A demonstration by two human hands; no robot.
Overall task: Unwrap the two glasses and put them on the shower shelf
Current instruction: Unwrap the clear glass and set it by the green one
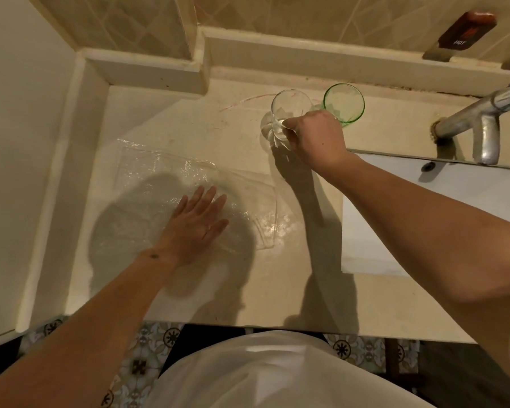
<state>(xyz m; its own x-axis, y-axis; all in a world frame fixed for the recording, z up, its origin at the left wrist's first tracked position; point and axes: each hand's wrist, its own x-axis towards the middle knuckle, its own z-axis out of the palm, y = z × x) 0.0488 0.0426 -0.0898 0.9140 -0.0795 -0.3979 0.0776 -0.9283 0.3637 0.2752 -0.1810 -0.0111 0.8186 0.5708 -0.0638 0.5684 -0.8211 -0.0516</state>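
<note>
My right hand (317,139) grips the clear glass (289,113) low down, beside the green glass (344,103); my left hand (196,225) lies flat, fingers spread, on the plastic wrap (165,178).

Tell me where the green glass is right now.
The green glass stands upright on the shelf near the back wall, just right of the clear glass that the right hand grips.

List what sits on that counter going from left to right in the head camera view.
Clear plastic wrap under the flat left hand → clear glass gripped by the right hand → green glass → metal tap.
</note>
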